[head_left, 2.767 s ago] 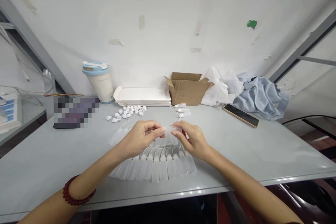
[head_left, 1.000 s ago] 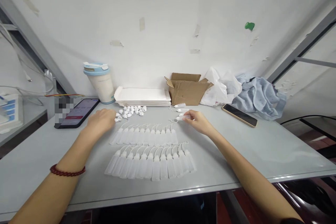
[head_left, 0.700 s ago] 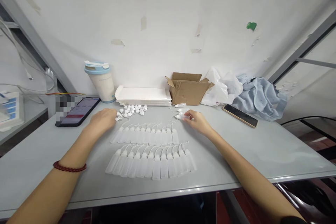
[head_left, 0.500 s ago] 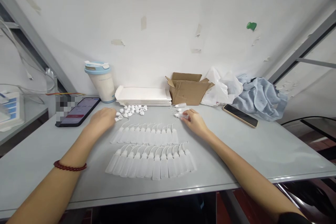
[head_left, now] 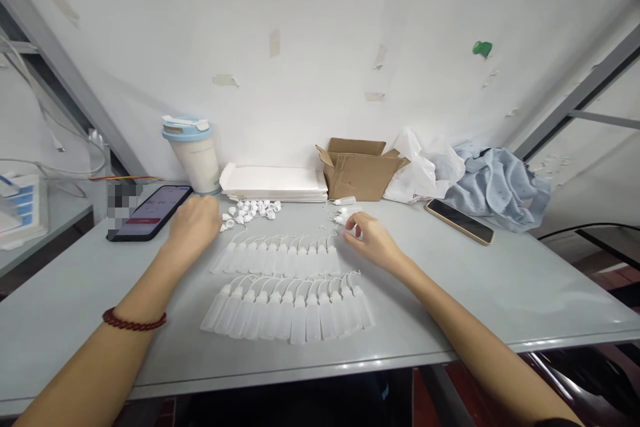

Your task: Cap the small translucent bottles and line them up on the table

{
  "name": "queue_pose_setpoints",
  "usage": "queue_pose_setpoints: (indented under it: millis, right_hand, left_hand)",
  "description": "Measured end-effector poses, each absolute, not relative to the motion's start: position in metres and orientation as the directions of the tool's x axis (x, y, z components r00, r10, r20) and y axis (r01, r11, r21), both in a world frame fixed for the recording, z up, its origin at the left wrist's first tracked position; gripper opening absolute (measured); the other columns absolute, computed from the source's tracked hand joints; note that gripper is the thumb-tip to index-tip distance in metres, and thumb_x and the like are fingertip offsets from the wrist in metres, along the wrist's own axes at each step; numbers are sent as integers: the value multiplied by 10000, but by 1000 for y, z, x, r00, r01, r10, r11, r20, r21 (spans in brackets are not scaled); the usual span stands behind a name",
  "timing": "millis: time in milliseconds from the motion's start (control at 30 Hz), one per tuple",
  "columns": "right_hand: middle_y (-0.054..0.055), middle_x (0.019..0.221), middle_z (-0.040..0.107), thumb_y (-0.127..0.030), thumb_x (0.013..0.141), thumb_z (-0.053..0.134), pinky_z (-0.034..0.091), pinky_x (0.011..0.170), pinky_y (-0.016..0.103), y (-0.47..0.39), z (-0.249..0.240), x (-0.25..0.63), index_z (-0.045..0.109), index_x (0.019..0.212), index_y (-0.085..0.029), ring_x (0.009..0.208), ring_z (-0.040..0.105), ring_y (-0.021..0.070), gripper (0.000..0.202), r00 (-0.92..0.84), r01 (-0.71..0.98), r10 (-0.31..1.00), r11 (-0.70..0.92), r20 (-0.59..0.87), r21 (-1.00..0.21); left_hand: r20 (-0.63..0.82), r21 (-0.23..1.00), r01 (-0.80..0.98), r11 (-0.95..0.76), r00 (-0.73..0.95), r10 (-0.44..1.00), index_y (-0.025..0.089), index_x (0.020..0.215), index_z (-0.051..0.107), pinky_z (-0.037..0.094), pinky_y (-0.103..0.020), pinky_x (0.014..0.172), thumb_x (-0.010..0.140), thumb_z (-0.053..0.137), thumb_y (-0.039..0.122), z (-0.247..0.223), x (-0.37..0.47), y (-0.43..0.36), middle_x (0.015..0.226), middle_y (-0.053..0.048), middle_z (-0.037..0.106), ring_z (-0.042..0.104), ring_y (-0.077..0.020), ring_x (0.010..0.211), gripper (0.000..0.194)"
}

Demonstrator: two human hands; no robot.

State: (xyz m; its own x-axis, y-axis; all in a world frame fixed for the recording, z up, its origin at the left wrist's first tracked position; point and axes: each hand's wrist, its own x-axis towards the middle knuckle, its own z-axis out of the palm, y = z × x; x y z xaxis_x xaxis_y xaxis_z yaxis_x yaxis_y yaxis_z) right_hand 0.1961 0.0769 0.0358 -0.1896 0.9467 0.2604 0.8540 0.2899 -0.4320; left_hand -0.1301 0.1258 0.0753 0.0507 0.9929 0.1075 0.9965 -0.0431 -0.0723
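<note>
Grey counter point(head_left: 450, 293), two bottle rows point(head_left: 280, 280) laid out. Left hand point(head_left: 195, 227) rests by the loose caps point(head_left: 250, 210), grip unclear; right hand point(head_left: 370, 240) pinches a small bottle point(head_left: 345, 220) beyond the far row.

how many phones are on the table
2. One phone with a lit screen lies at the far left, just beyond the left hand. The other phone, screen dark, lies at the far right beside the blue cloth.
</note>
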Motion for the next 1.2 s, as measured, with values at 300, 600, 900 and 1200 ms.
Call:
queue_pose_setpoints:
  millis: [300,600,900,1200]
  right_hand:
    - [-18,514,517,-239,764,545,297,474,219,57,47,177,499,529,-165,474,428,88,251,-326,752,945,254,-9,-608]
    - [-36,446,412,-269,739,529,249,446,236,64,39,174,412,462,-181,439,353,85,313,-252,807,966,178,-56,-564]
    - [-5,459,511,-239,721,529,275,429,220,66,37,178,462,490,-174,435,427,95,249,-186,793,982,134,-27,-594]
    - [-18,574,556,-314,744,594,349,438,198,54,42,169,507,674,-179,433,446,80,175,-139,623,952,298,273,-723]
  left_hand:
    - [278,273,918,-287,210,937,115,1063,609,456,-354,814,849,439,279,64,-87,115,993,-135,647,607,-273,934,318]
    - [254,551,661,-510,449,857,176,947,620,468,-352,762,879,407,283,56,-54,85,948,-77,609,591,-211,861,248]
    - [192,690,590,-418,407,893,186,837,605,482,-353,768,838,502,320,66,-51,82,905,-52,668,617,-206,842,168]
    - [62,922,332,-199,381,922,171,861,625,504,-309,747,771,629,369,74,-49,76,878,-31,664,627,-176,807,217]
